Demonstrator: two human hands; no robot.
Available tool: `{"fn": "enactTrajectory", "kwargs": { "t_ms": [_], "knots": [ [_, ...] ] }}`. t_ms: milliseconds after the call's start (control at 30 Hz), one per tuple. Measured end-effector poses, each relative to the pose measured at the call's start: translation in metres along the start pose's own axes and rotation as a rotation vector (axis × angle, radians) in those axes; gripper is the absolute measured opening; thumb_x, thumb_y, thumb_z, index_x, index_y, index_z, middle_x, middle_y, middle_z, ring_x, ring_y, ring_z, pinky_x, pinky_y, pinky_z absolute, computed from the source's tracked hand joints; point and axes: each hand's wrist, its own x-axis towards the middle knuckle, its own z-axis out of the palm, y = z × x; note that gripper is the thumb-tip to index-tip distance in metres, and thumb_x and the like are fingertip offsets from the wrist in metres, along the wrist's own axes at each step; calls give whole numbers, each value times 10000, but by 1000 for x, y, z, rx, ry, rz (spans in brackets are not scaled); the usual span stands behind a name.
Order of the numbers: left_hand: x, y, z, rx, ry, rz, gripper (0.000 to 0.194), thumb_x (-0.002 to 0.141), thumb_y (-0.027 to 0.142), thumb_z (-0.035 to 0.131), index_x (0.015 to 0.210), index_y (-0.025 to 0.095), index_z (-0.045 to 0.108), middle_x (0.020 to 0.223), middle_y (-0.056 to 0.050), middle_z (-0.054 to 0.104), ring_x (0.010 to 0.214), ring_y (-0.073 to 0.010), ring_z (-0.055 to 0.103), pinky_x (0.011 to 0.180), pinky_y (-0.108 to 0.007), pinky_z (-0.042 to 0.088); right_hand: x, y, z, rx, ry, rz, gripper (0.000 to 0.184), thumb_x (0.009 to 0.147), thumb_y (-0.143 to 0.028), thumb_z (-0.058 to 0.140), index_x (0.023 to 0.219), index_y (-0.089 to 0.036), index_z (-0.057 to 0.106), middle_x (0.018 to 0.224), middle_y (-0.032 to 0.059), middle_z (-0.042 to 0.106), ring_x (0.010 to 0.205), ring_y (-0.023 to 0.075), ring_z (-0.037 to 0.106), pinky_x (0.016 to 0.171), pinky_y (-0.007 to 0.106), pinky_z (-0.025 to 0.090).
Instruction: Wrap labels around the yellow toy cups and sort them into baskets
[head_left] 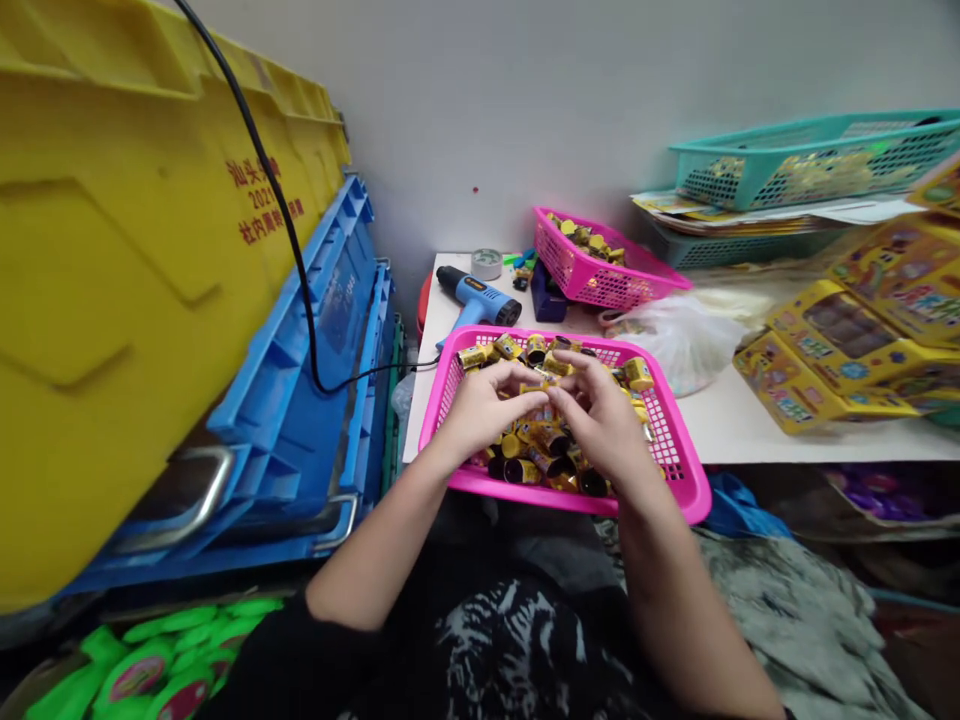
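A pink plastic basket (694, 470) stands at the table's front edge, filled with small yellow and dark cylindrical pieces (547, 440). Over its middle, my left hand (491, 405) and my right hand (600, 410) meet at the fingertips. Between them they pinch one small yellow printed cylinder (534, 387), partly covered by the fingers. Both thumbs press on its near side. More of the same pieces lie below and around my hands, several with dark open ends towards me.
A blue heat gun (480, 298) lies behind the basket, its black cord (300, 270) looping left. Tape (487, 263), a second pink basket (592, 275), a plastic bag (686, 335) and yellow boxes (832, 350) are on the table (795, 440). Yellow and blue crates (300, 370) line the left.
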Motion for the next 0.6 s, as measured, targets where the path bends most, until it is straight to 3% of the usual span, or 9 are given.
{"fn": "enactTrajectory", "kwargs": {
  "t_ms": [67, 200, 300, 333, 433, 500, 600],
  "knots": [
    [0, 2, -3, -105, 2, -17, 144, 671, 232, 750, 785, 161, 698, 744, -7, 691, 687, -125, 631, 688, -262, 507, 2, -4, 8, 40, 45, -27, 356, 860, -207, 549, 1212, -200, 502, 795, 6, 587, 688, 154, 566, 630, 291, 450],
    [-7, 4, -19, -174, 22, -95, 280, 683, 243, 751, 947, 178, 686, 632, 29, 660, 564, -95, 600, 579, -214, 476, 6, -10, 22, 86, 23, -56, 307, 870, -227, 550, 1171, -202, 499, 690, -28, 565, 592, 140, 537, 567, 268, 427],
    [-16, 4, -37, -149, 118, -126, 234, 679, 274, 759, 869, 155, 694, 613, 6, 683, 560, -112, 624, 558, -211, 478, 6, -13, 29, -126, 5, -86, 195, 889, -277, 542, 1062, -191, 570, 763, 20, 644, 682, 169, 584, 651, 304, 452],
    [-18, 3, -43, -143, 172, -114, 216, 667, 278, 769, 824, 150, 696, 630, -5, 697, 578, -120, 638, 569, -215, 489, 6, -13, 31, -240, -53, -111, 150, 893, -279, 540, 992, -188, 606, 799, 42, 668, 735, 187, 595, 697, 324, 455],
    [-23, -2, -57, -167, 310, -63, 215, 634, 299, 797, 751, 143, 706, 704, -34, 734, 652, -143, 674, 644, -244, 531, 4, -15, 40, -569, -486, -214, 140, 876, -209, 546, 837, -192, 679, 850, 70, 714, 863, 233, 607, 778, 360, 446],
    [-24, -5, -61, -184, 377, -45, 222, 620, 313, 808, 724, 139, 720, 723, -43, 742, 674, -153, 682, 678, -263, 544, 5, -18, 48, -728, -817, -271, 181, 855, -152, 543, 863, -208, 715, 930, 76, 728, 937, 249, 612, 790, 361, 446],
    [-26, -9, -63, -221, 420, -53, 249, 590, 310, 826, 759, 145, 746, 720, -41, 745, 664, -155, 680, 679, -274, 552, 10, -25, 60, -932, -1101, -312, 248, 842, -114, 532, 939, -219, 735, 1069, 93, 713, 1014, 271, 612, 772, 350, 453]
  ]
}}
